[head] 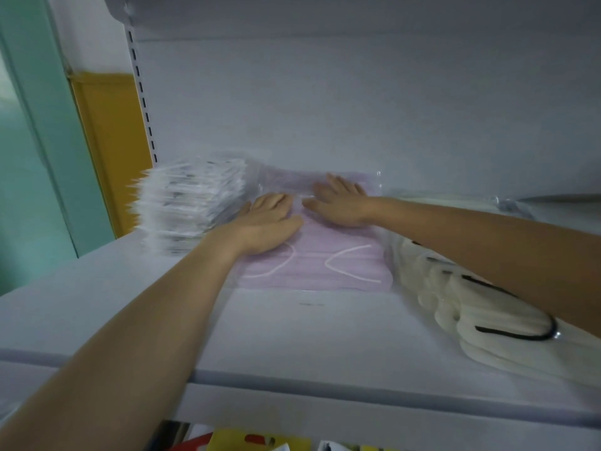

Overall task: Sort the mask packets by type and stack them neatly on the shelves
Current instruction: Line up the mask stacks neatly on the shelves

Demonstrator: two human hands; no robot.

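Pink mask packet (341,265) is lying flat at the middle of the white shelf (292,336), its far end reaching toward the rear panel (325,109). We are noting white ear loops showing through its clear wrap. Both hands are resting on top of it. The left hand (271,222) is lying palm down on the left half, fingers straight and close together. The right hand (341,203) is lying palm down a little further back on the right half, fingers straight and slightly spread. Neither hand is curling round anything; both are open and flat against the wrap.

Just beside it, toward the shelf's left edge, we are seeing a stack of white packets (188,203), too blurred to count. Toward the right edge, cream masks (471,307) with black ear loops are lying in clear wrap, with the right forearm passing over them. Below the shelf's front edge, yellow and red items (260,439) are showing; we cannot tell what they are.
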